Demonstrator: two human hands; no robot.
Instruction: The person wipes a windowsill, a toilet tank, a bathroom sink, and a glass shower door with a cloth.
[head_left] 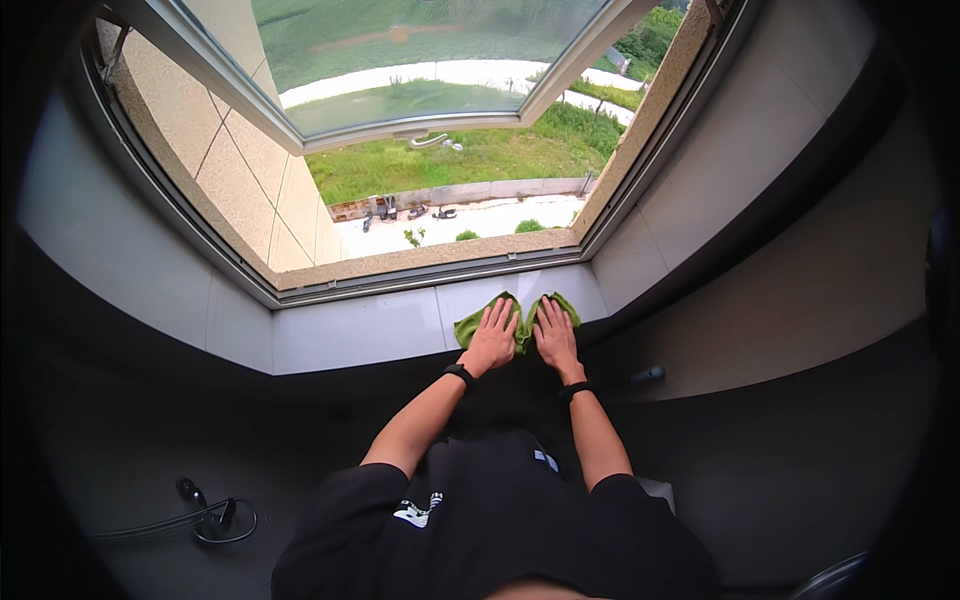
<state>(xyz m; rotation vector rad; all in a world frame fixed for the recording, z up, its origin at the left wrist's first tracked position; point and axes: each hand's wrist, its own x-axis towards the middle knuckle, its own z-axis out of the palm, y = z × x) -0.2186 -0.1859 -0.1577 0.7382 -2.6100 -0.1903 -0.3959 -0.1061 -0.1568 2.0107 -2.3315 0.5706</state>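
Sill (360, 325): pale grey, seamed — beneath the open window (405, 132).
Cloth (523, 338): green, toward the sill's right end.
Left hand (492, 337), right hand (555, 337): flat on the cloth, fingers slightly apart (black wristbands (460, 375)).
Room: dim — looped cable (228, 505) at lower left.

The fabric cloth (523, 340) looks matt, the sill (360, 325) smooth, faintly glossy.

Cloth (470, 329) lies on the sill (360, 328) before the window (415, 70), under 2 hands (493, 340).
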